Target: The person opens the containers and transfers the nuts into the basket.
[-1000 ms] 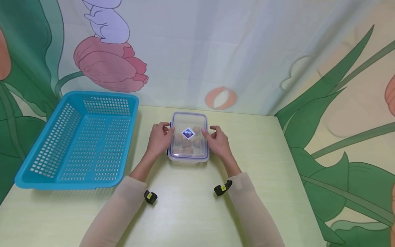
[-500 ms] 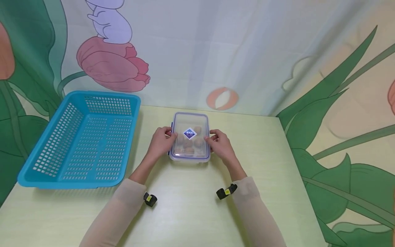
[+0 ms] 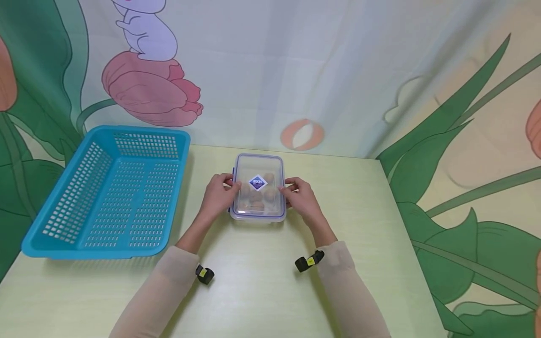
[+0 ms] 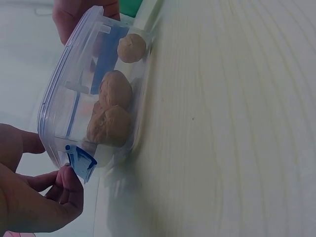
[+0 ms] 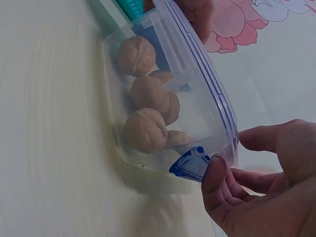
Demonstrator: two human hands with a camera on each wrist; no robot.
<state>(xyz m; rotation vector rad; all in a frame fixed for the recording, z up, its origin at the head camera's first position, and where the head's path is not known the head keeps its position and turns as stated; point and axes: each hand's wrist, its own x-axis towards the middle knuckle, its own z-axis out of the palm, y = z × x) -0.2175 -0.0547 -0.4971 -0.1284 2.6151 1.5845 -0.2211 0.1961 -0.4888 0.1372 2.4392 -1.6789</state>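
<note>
A clear plastic food container with a purple-edged lid and a diamond-shaped sticker stands on the table between both hands. Inside lie several brown, seamed balls that look like walnuts. On the left long side, my left hand pinches the edge, thumb on the lid rim and curled fingers at a blue latch. Opposite it, my right hand grips in the same way, with its fingertips at another blue latch. Both latch flaps slant outward from the container's wall.
A blue perforated plastic basket stands on the left part of the pale table. Behind the table hangs a curtain printed with flowers and a rabbit.
Both hands have slid slightly along the container's sides toward the person. The right fingers have drawn in against its edge. Container and basket keep their places.
</note>
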